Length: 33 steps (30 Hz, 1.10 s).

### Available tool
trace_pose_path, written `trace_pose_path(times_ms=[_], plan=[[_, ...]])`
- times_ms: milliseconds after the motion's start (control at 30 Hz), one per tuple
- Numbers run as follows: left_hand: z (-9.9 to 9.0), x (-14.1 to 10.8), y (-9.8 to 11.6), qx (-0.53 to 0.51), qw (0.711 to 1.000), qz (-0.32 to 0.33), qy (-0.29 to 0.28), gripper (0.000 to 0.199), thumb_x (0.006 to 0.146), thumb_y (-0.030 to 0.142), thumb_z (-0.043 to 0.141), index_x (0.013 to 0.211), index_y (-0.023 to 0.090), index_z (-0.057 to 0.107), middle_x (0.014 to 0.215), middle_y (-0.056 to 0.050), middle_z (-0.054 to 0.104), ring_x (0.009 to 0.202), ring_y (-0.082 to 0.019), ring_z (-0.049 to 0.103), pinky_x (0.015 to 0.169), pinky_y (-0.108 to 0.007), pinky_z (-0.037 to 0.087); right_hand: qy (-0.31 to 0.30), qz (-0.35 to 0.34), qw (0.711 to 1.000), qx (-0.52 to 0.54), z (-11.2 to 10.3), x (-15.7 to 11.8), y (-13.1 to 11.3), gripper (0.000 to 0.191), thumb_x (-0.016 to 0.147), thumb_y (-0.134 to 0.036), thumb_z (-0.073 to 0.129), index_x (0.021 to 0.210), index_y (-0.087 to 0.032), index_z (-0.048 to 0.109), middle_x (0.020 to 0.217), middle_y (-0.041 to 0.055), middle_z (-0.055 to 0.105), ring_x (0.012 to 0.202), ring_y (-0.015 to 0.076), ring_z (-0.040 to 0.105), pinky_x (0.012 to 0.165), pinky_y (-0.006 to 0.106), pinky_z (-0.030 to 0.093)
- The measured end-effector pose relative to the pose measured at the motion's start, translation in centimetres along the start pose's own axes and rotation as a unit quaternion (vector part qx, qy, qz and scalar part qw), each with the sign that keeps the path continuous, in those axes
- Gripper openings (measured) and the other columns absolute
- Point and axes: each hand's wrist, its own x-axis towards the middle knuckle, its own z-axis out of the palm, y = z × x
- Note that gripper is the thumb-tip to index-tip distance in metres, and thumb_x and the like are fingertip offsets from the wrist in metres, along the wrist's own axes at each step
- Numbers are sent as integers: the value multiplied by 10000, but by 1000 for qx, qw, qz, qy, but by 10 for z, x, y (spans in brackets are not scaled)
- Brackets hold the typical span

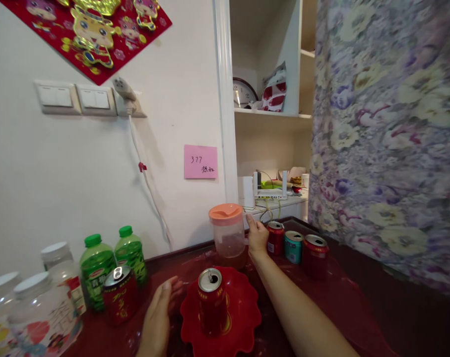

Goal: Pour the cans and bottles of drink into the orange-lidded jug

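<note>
A red can [212, 302] with an opened top stands upright on a red scalloped plate [247, 317] at the front middle. Left of the plate, my left hand [161, 310] is open, palm turned toward the can, holding nothing. Behind the plate stands a clear pitcher [228, 240] with an orange lid. My right hand [257, 235] is closed around the pitcher's handle on its right side, with the thumb up. Just right of that hand stand a red can [275, 239], a teal can [293, 248] and a larger red can [314, 258].
On the left are two green bottles [97, 272], a dark red can [120, 295] and clear jars with white lids [42, 315]. A wall [79, 188] with a hanging cord rises behind the table [344, 307]; a floral curtain [388, 148] hangs at the right.
</note>
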Motion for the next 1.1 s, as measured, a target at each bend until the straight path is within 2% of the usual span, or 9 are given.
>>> trace_pose_path(times_ms=[200,300,433,567,700,767,833,967,1100], plan=[[-2,6,-5,17,1000,24,-2,649,739,687,616,1137,178,682,1165,-130,749,1139,-329,679,1030,-482,483,15,-1,999,-47,-6,2,10,338,1004,-455,629,918,-128,638,805,-16,610,667,131,605,621,266,541],[0,6,-3,19,999,32,-6,696,688,718,639,1097,158,696,1113,-142,761,1097,-341,695,985,-478,516,4,-13,997,-75,-10,2,6,320,1005,-448,629,989,-130,650,896,9,639,752,158,635,688,304,566],[1,3,-1,35,998,54,-11,753,620,779,674,1043,156,715,1042,-142,774,1044,-352,708,913,-470,553,-18,-33,993,-108,-21,5,-9,300,998,-425,643,1099,-143,648,1051,46,649,886,195,650,785,361,577],[1,2,-3,47,996,69,-10,789,585,825,674,990,149,723,955,-141,775,996,-360,716,838,-457,577,-21,-55,990,-129,-39,7,-32,269,980,-393,671,1088,-147,649,1094,61,643,973,214,637,880,420,551],[1,1,-4,44,996,71,-10,818,581,842,654,1008,146,707,1000,-154,765,1007,-370,709,803,-449,576,-11,-80,989,-123,-57,-6,-60,285,973,-395,670,1119,-153,629,1166,76,612,1042,234,606,935,453,514],[1,2,-4,37,997,66,-12,828,587,850,639,1030,152,694,1034,-161,759,1041,-383,699,783,-451,572,-52,-97,988,-107,-63,-21,-76,295,973,-408,657,1116,-153,619,1135,71,617,1017,227,610,915,437,516],[0,3,-3,31,997,69,-6,826,590,855,628,1028,157,692,1027,-161,757,1050,-389,694,780,-457,567,-128,-110,981,-94,-66,-41,-92,304,949,-428,663,1076,-155,618,1043,55,638,936,209,624,857,396,526],[-2,5,-2,17,996,89,8,786,596,851,629,958,157,702,971,-154,762,989,-371,707,823,-468,556,-280,-123,946,-106,-65,-83,-120,336,807,-450,710,1000,-178,663,963,48,661,833,210,616,744,335,506],[-1,2,0,9,994,106,16,773,627,855,610,942,156,709,947,-146,758,950,-355,711,842,-470,549,-388,-146,901,-127,-61,-112,-135,298,794,-412,668,1003,-202,698,1017,59,659,959,237,610,853,348,481]])
